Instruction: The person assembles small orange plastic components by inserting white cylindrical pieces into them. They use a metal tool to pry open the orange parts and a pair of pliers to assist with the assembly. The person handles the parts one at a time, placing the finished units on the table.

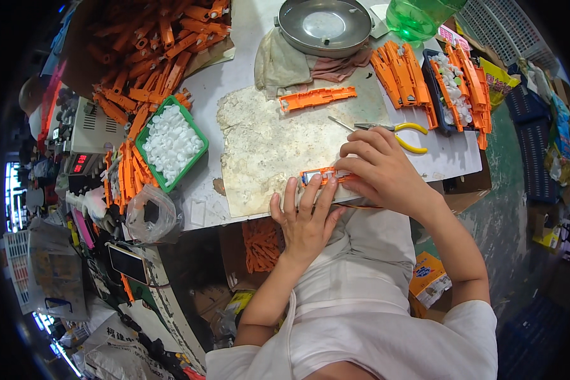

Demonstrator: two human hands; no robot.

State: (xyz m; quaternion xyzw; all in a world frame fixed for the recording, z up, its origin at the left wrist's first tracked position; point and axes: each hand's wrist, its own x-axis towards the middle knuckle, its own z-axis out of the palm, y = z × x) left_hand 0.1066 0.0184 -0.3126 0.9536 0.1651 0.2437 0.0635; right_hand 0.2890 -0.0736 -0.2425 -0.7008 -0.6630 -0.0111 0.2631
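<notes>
A slim orange plastic shell [328,171] with pale and dark inner parts lies near the table's front edge, under both my hands. My left hand [305,218] has its fingers extended along the shell's near left side, tips resting on it and thumb close by. Curled over the shell's right end is my right hand [383,170], its fingertips pressed together there; what they pinch is hidden. Thin dark wires seem to run beneath the right fingers. Farther back on the worn mat [253,145] lies another orange shell [318,99]. Yellow-handled pliers [411,130] and a thin metal tool [341,123] rest beyond my right hand.
A green tray [202,136] of white plastic pieces stands left, beside a box heaped with orange shells [164,69]. At the back are a metal pan [323,25], cloths [282,63] and a green bottle [418,19]. Stacked orange shells [402,76] and a dark bin [432,82] sit right.
</notes>
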